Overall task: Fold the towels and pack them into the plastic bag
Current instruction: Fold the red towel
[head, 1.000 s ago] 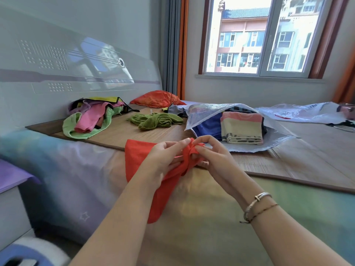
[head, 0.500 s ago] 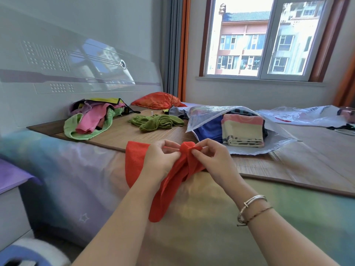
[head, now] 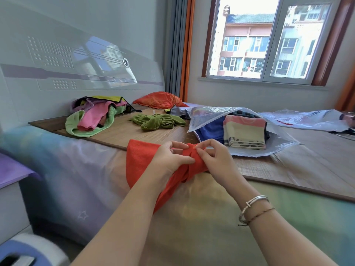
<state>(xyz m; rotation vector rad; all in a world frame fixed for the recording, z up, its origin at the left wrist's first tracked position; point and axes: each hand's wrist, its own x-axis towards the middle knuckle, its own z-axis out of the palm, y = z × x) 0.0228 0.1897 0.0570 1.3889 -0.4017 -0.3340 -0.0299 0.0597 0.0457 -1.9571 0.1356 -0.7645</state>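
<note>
Left hand (head: 169, 157) and right hand (head: 215, 160) both pinched on bunched orange towel (head: 138, 160), plastic bag (head: 211, 116) lain open behind on bed (head: 192, 217)

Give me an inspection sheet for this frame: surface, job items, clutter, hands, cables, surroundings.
Surface: bamboo mat on a bed.
Job's things: red towel, bunched, unfolded; plastic bag open, folded striped towel inside; green towel and mixed towel pile unfolded.
Clutter: orange pillow; second plastic bag.
Hands: left hand and right hand both pinch the red towel.
Cables: nothing seen.
Surroundings: headboard, window.
</note>
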